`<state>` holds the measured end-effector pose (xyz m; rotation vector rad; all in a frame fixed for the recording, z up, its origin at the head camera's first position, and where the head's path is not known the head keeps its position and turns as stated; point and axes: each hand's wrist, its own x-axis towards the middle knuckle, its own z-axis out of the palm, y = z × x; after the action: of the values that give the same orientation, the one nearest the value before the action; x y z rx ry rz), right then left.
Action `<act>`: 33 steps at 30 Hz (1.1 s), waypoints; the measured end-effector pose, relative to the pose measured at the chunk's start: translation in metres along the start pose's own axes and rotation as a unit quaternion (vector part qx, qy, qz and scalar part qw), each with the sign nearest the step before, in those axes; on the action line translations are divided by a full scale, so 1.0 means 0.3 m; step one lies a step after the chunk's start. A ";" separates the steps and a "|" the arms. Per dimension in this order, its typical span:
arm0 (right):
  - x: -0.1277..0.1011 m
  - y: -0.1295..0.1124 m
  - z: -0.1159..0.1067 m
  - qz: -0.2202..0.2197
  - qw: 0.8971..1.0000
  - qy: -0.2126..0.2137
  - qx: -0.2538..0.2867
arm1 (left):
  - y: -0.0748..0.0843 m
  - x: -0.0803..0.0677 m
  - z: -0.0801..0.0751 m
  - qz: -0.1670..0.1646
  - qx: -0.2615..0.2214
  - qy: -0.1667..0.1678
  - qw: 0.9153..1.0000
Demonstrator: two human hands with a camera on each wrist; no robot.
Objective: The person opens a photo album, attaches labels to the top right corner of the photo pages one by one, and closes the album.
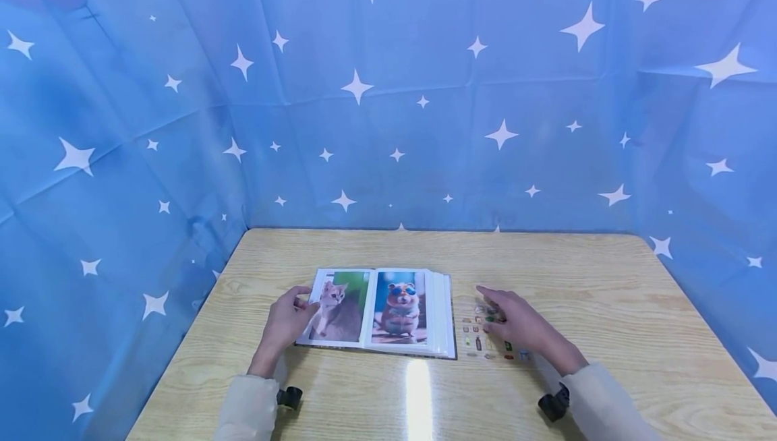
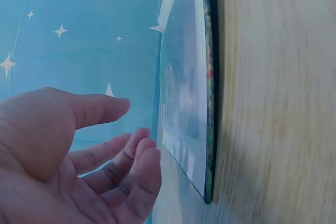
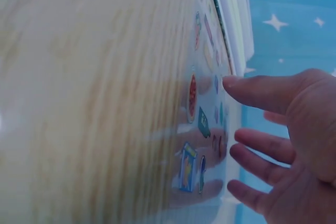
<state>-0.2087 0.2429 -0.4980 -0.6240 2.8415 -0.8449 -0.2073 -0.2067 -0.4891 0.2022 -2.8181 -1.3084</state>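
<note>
1. Photo album [image 1: 368,313] sits spread flat on the surface [image 1: 637,306], a kitten photo [image 1: 342,316] on its left page, a sunglasses-wearing animal picture [image 1: 400,309] on the right, with further leaves [image 1: 438,319] stacked under that one.
2. Out to the near-left border: the left hand [image 1: 285,323] is right by the kitten page's edge, thumb parted from loosely bent fingers, and the left wrist view shows nothing held. Whether it touches the page, I can't tell.
3. Just beside the album's right edge lies a clear sheet [image 1: 473,346] of little stickers [image 3: 192,98], and over it hangs the right hand [image 1: 522,323]: thumb well apart, fingers spread and relaxed, gripping nothing. Contact there is too close to call.
4. So the step in hand, on my reading, is reaching in for the sheet, with the left hand minding the album.
5. Next move? I'd say it calls for a light, precise pinch; film this flat offers little to catch, so an edge looks the best bet, while the left hand steadies the page.
6. Behind it all, a starry blue curtain [image 1: 425,151] borders the surface.
</note>
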 end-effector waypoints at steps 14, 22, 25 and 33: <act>-0.010 0.004 0.003 0.017 1.000 0.006 -0.016 | 0.025 0.000 0.010 0.009 -0.021 0.015 1.000; -0.015 0.000 0.003 0.004 1.000 0.023 0.000 | 0.037 0.001 0.021 0.023 -0.028 0.017 0.999; -0.019 -0.004 0.002 0.002 1.000 0.028 -0.001 | 0.049 -0.004 0.028 0.029 -0.035 0.015 0.999; -0.019 0.001 0.012 0.006 0.998 0.056 -0.035 | 0.076 -0.010 0.059 0.039 -0.063 -0.001 0.997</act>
<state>-0.2029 0.2437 -0.5014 -0.5838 2.9831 -0.8061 -0.2082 -0.1784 -0.4830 0.0868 -2.7031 -1.4635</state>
